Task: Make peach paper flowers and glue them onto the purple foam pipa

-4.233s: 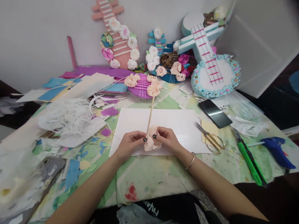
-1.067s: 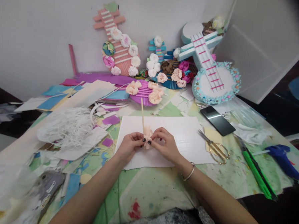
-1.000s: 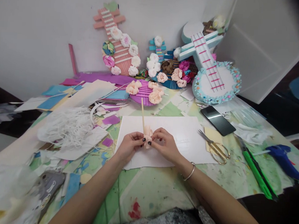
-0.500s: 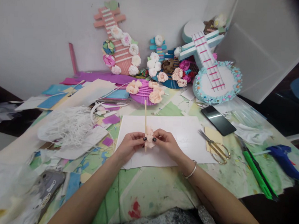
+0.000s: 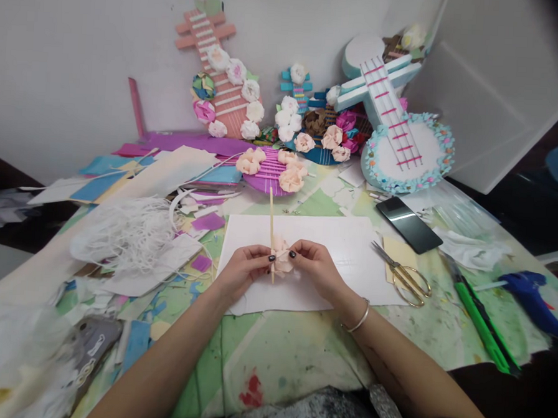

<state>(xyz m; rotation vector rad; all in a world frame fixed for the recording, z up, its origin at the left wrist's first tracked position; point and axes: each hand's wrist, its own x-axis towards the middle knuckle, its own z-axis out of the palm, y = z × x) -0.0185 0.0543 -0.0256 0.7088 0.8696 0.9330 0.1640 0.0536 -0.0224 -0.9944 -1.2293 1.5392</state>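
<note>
Both hands meet over a white sheet (image 5: 343, 237) at the table's middle. My left hand (image 5: 241, 270) pinches a thin wooden stick (image 5: 271, 212) that points up and away from me. A small peach crepe-paper flower (image 5: 281, 259) is bunched around the stick's lower part. My right hand (image 5: 316, 267) pinches this flower from the right side, fingers closed on the paper. A bangle sits on my right wrist.
Gold scissors (image 5: 404, 275) and a black phone (image 5: 409, 216) lie right of the sheet. Farther right are a green cutter (image 5: 476, 316) and a blue glue gun (image 5: 529, 294). Flower-decorated foam guitars (image 5: 398, 131) lean at the back. White strips (image 5: 128, 232) and paper scraps cover the left.
The loose peach paper has been gathered tighter around the stick. The stick has swung from leaning right to nearly upright, and its lower end now shows below my fingers.
</note>
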